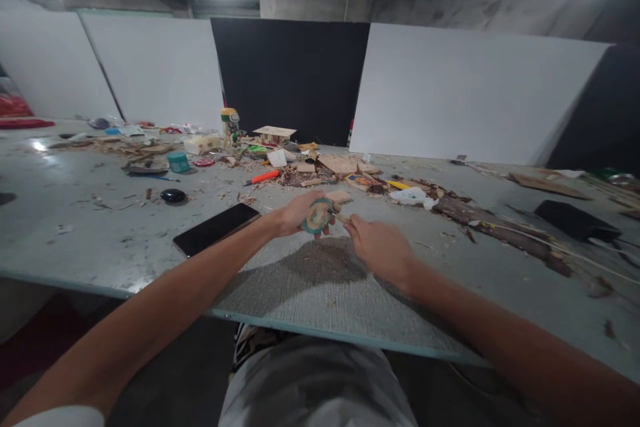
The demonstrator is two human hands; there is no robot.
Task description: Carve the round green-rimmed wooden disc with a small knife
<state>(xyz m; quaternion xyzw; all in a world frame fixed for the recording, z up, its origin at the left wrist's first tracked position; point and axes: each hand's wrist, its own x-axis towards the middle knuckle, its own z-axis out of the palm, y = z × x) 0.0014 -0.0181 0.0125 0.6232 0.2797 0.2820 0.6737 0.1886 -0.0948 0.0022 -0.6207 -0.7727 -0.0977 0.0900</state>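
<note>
My left hand (299, 211) is closed around a round teal-rimmed lid (319, 216), its tan inner side tilted toward me. Just beyond the lid sits a pale block of wood (339, 197); whether the same fingers support it, I cannot tell. A thin, light-coloured stick (342, 217) is pinched in my right hand (377, 247), its far end at the lid's right edge. The stick's tip is too small to make out. Both hands are above the grey table (320, 293), near its front edge.
A phone (217, 228) and a black mouse (173, 195) lie to the left, near a teal jar (177, 161). Wood shavings, an orange cutter (263, 177) and a small house model (274, 135) are farther back. A bark-covered branch (495, 230) and a black box (577, 220) lie right.
</note>
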